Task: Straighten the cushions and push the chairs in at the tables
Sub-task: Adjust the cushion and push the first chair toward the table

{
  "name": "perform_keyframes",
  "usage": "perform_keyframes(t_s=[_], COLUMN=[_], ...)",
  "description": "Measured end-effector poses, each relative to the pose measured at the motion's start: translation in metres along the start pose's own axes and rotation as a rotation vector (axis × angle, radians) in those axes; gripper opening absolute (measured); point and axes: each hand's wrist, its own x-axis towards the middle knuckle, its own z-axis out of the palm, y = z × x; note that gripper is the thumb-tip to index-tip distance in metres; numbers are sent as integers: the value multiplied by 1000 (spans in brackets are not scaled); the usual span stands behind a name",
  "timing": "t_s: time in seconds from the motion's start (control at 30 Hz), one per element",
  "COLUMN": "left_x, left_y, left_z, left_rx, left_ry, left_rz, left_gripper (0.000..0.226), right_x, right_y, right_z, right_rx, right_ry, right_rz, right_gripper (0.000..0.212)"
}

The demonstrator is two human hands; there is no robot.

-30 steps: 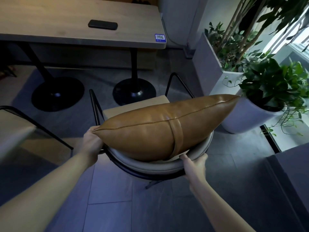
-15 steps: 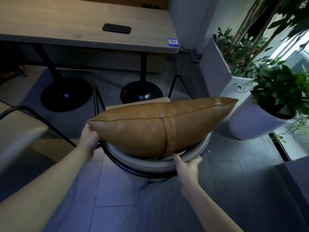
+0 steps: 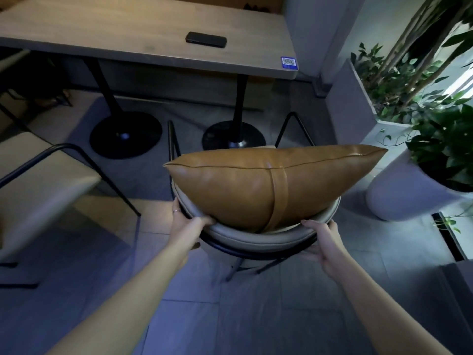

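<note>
Two hands in my view, both on one chair (image 3: 256, 235): my left hand (image 3: 185, 221) clamps the curved backrest at its left end, thumb over the padded top, fingers down the outer side, a ring on one finger; my right hand (image 3: 321, 243) grips the backrest's right end, thumb on the top edge, fingers wrapped under the dark frame. One cushion (image 3: 258, 184), tan smooth leather, plump and tapering to pointed corners, piped seam along the top, one vertical strap across the face; it stands on edge on the seat, leaning against the inside of the backrest. Chair backrest is pale grey padding on a thin black metal tube frame, with two black arm loops sticking forward. The chair sits short of the one table (image 3: 143, 29), light wood top, rounded edge, on two black pedestal legs with round disc bases; gap of floor between the seat front and those bases. One dark phone (image 3: 206, 39) lies flat on the tabletop, one blue sticker (image 3: 289, 63) near its right corner. One second chair (image 3: 38, 180) at left, beige seat, black frame, partly cut off. Two planters at right: a round white pot (image 3: 399, 196) close to the cushion's right tip, and a square grey planter (image 3: 348, 108) behind it, both leafy. Floor is grey tile.
</note>
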Motion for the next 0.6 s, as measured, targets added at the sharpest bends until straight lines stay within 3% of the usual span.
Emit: perform_keyframes(t_s=[0.1,0.33,0.6], left_x=[2,9,38], left_y=[2,14,37], left_z=[1,-10,-40], left_rx=[-54,-11,-11], left_ry=[-2,-10,-50], left_rz=[-5,-1,34], left_gripper=[108,104,97], right_x=[4,-1,-6], right_y=[2,5,13], right_z=[3,11,52], right_rx=[-13,61,158], right_ry=[-5,-52,-66], right_rz=[-17,-23,-66], right_gripper=[59,57,76])
